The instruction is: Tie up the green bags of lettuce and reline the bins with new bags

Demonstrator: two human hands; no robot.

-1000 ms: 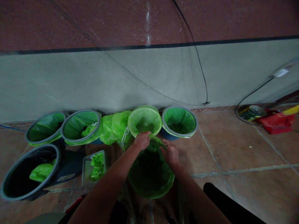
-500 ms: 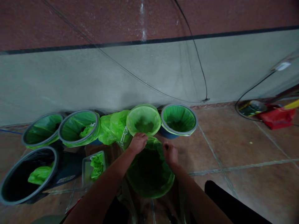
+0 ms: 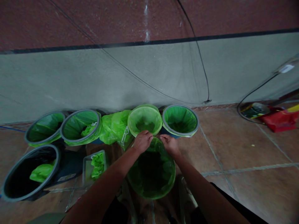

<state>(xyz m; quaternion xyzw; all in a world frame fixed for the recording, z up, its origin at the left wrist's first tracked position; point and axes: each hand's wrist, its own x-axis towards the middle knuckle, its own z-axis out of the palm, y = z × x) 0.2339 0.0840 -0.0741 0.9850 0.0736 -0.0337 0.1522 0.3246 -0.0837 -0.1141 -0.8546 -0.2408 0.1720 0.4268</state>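
A bin (image 3: 151, 196) lined with a translucent green bin bag (image 3: 133, 183) stands between my feet, its inside dark. My left hand (image 3: 143, 142) is closed at the far rim, fingers pinching the bag's edge. Opposite it, my right hand (image 3: 170, 145) pinches the same edge a little to the right, with a small gap between the two hands. Just beyond my fingers, a lighter green-lined bin (image 3: 144, 116) stands against the wall. To its right is another lined bin with a grey rim (image 3: 198, 123).
On the left are two grey-rimmed lined bins (image 3: 80, 111), a bulging green bag (image 3: 114, 124) and a large dark bin lying tilted (image 3: 58, 155). A clear plastic tub (image 3: 87, 169) holds crumpled green bags. Cables run down the wall (image 3: 112, 81). A red dustpan (image 3: 280, 119) lies far right.
My right hand has moved slightly up and left along the rim, closer to my left hand. My left hand has shifted a little right. The view has moved slightly.
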